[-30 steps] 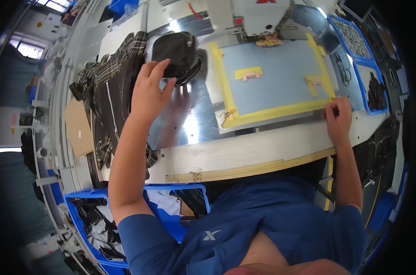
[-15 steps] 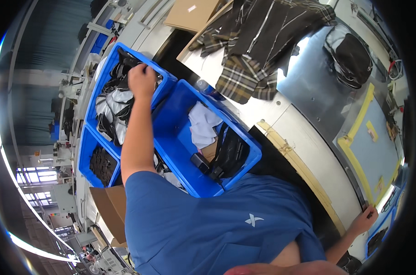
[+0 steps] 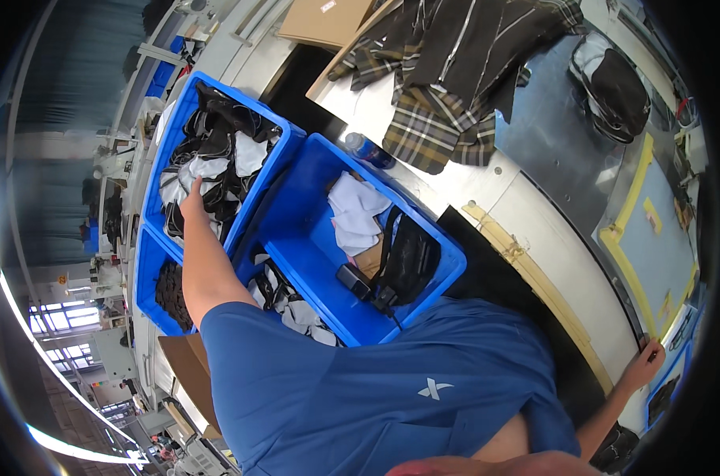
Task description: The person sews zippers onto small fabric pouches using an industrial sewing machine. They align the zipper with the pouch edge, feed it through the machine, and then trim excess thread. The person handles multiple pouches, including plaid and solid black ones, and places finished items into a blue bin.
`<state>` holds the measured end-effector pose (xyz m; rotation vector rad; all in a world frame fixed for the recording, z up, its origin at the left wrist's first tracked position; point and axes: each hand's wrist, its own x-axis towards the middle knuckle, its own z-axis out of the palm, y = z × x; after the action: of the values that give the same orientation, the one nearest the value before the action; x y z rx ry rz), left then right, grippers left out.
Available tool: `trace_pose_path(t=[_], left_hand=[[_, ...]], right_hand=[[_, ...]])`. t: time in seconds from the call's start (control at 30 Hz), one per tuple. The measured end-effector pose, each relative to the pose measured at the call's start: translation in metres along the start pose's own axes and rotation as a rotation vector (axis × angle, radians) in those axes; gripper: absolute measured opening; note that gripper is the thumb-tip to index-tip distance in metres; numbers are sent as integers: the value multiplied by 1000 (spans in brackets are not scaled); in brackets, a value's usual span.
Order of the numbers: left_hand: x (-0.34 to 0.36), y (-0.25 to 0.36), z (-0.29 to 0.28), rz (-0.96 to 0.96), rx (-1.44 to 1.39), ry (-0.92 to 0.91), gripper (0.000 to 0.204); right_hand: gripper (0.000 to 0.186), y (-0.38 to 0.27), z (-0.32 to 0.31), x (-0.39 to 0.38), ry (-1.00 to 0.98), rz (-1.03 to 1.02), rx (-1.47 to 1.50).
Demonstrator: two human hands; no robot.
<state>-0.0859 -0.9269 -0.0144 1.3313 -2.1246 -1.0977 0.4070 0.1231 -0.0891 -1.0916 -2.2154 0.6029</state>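
Observation:
My left hand (image 3: 193, 200) reaches into the upper blue bin, its fingers closed at a white and black fabric piece (image 3: 208, 167); the fingertips are partly hidden. Around it lies a loose heap of similar black and white fabric pieces (image 3: 237, 119). Far to the right, my right hand (image 3: 644, 365) is closed around a small dark object (image 3: 652, 356) by the table's edge. The object's kind is too small to make out.
Beside the heaped bin (image 3: 253, 101) stands another blue bin (image 3: 296, 246) with white cloths (image 3: 355, 210) and a black mesh item (image 3: 411, 258). A smaller bin (image 3: 147, 297) holds brown pieces. A plaid garment (image 3: 455, 87) and a bottle (image 3: 368, 149) lie on the worktable (image 3: 526, 198).
My left hand has moved from the bin's far part toward its near left side. White pieces in the heap have shifted. My right hand still holds the small dark object.

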Motion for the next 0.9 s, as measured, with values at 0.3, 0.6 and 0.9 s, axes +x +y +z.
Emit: trace_pose_path(t=[0.3,0.6,0.9], left_hand=[[-4,15,26,-145,-177,29,112],[55,5,29,-70,-134,83,84],[-36,104,-21,97,-290,333,46]], right_hand=[[30,-7,1,-1,-6,-20,5],[26,8,3,8,-47,-10,-7],[25,-6,1,1,-26,67,98]])
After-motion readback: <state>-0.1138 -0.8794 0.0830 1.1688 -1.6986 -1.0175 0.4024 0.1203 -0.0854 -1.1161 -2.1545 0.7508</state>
